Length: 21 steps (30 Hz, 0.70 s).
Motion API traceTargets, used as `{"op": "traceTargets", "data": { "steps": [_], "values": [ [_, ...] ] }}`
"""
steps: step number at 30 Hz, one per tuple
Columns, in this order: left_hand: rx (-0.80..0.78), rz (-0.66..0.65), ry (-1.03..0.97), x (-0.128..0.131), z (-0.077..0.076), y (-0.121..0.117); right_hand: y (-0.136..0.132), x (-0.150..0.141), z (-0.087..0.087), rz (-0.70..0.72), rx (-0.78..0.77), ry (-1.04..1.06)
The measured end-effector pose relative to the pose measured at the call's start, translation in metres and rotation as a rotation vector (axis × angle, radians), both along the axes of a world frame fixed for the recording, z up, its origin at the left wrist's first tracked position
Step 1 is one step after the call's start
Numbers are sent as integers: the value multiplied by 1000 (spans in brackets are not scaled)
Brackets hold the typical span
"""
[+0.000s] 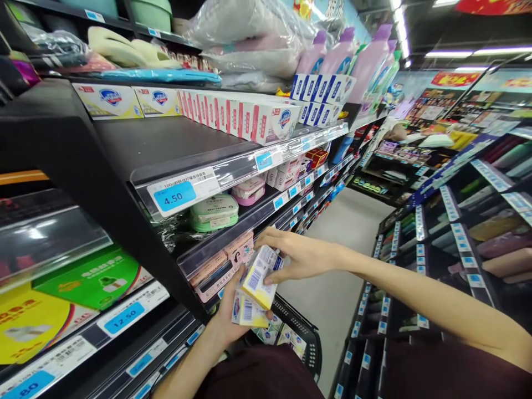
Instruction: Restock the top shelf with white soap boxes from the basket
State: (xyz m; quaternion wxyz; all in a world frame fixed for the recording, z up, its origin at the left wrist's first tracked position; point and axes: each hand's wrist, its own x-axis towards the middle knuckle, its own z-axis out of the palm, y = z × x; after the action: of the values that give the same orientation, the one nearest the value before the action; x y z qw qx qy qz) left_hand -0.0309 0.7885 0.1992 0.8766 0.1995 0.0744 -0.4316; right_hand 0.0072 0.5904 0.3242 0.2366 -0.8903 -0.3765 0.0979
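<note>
Both my hands are in front of my body, above a black basket (318, 346). My right hand (291, 255) grips a white and yellow soap box (261, 277) with a barcode on its side, thumb across the near face. Just below it, my left hand (230, 316) is closed around another soap box (249, 313) of the same colours. The upper box overlaps the lower one and seems to touch it. More soap boxes (291, 338) lie in the basket, partly hidden by my dark clothing.
On the shelf (137, 144) to my left stand a row of pink-striped soap boxes (236, 116), two yellow-white boxes (110, 101) and blue-white boxes (320, 91). A black shelf post (103, 194) rises close by. The grey aisle floor (332, 249) runs ahead between shelves.
</note>
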Motion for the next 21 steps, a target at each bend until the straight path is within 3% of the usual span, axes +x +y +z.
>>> {"op": "traceTargets", "data": {
  "steps": [6, 8, 11, 14, 21],
  "values": [
    [114, 38, 38, -3, 4, -2, -2, 8, -8, 241, 0, -101],
    [119, 35, -12, -5, 3, -2, -7, 17, -11, 220, 66, -15],
    [127, 10, -140, -8, 2, -2, -17, 31, -13, 162, 187, 274],
    [231, 39, -216, -8, 2, -3, -24, 40, -15, 118, 251, 533],
    [402, 339, -340, -10, -4, -8, -25, 45, -31, -108, 356, 995]
  ]
}}
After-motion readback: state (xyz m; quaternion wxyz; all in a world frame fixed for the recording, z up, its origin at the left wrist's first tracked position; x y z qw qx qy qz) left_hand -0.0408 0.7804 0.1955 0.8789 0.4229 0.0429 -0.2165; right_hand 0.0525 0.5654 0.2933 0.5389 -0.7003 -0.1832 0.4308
